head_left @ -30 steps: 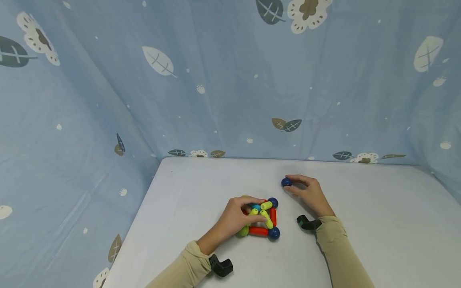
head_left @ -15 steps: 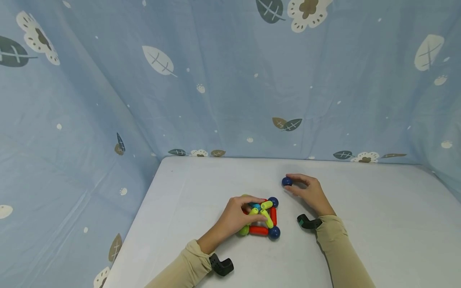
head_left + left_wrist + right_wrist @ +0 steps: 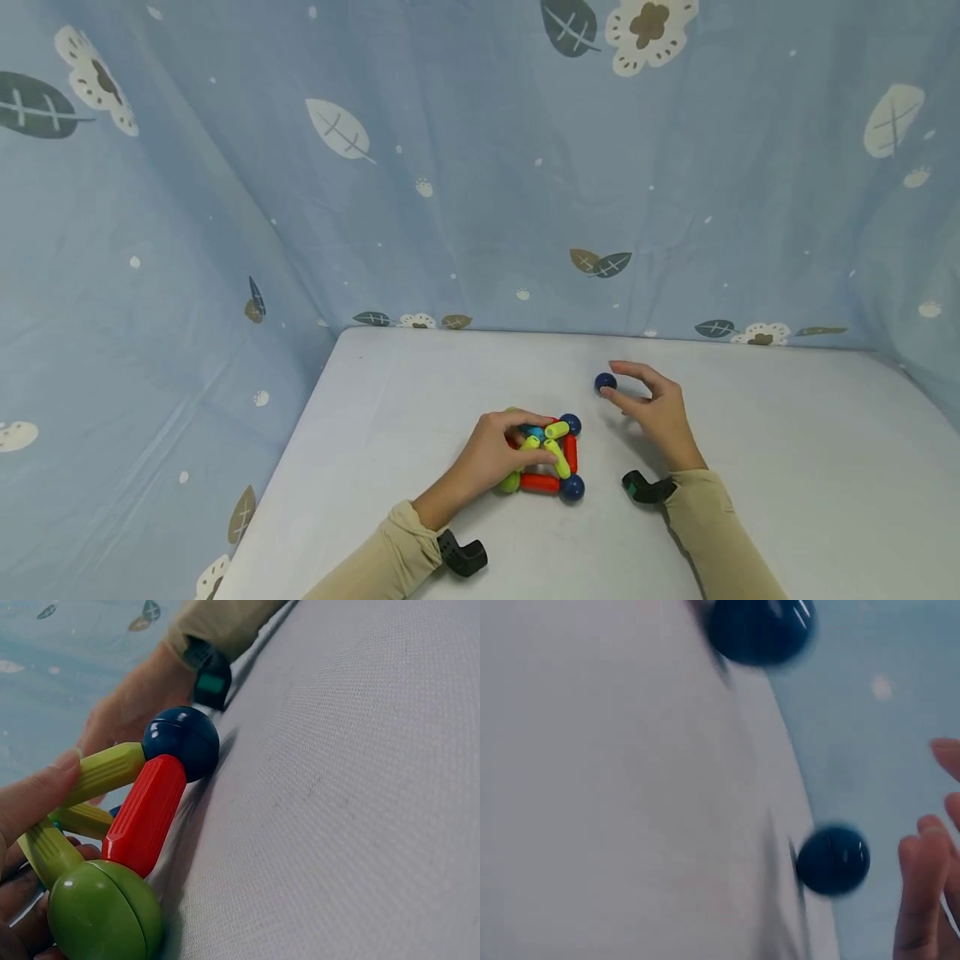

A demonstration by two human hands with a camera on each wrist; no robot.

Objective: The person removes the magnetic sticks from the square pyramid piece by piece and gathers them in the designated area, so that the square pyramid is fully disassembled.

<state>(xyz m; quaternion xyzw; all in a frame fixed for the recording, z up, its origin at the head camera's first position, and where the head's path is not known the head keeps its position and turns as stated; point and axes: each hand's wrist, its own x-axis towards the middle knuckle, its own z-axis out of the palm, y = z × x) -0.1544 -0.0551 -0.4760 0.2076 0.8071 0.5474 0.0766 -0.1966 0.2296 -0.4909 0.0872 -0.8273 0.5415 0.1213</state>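
My left hand (image 3: 491,450) grips the raised yellow-green sticks (image 3: 557,458) of a magnetic stick-and-ball frame on the table. Red sticks (image 3: 540,483) form its base, with a green ball (image 3: 105,911) and dark blue balls (image 3: 572,488) at the corners. A light blue stick (image 3: 533,432) shows between the fingers, which hide the frame's left side. Beyond the frame, a loose dark blue ball (image 3: 605,382) lies on the table. My right hand (image 3: 656,408) is just right of it, thumb and fingers spread. In the right wrist view, the fingers (image 3: 922,885) stand apart from this ball.
The white table (image 3: 420,375) ends at the back against a blue patterned curtain (image 3: 480,167), which also hangs on the left. A black wrist device (image 3: 647,487) sits by the right sleeve, another (image 3: 461,554) by the left.
My right hand has let go of the loose dark blue ball, its fingers spreading and moving slightly right. The ball lies a little further right in view. The left hand keeps its grip.
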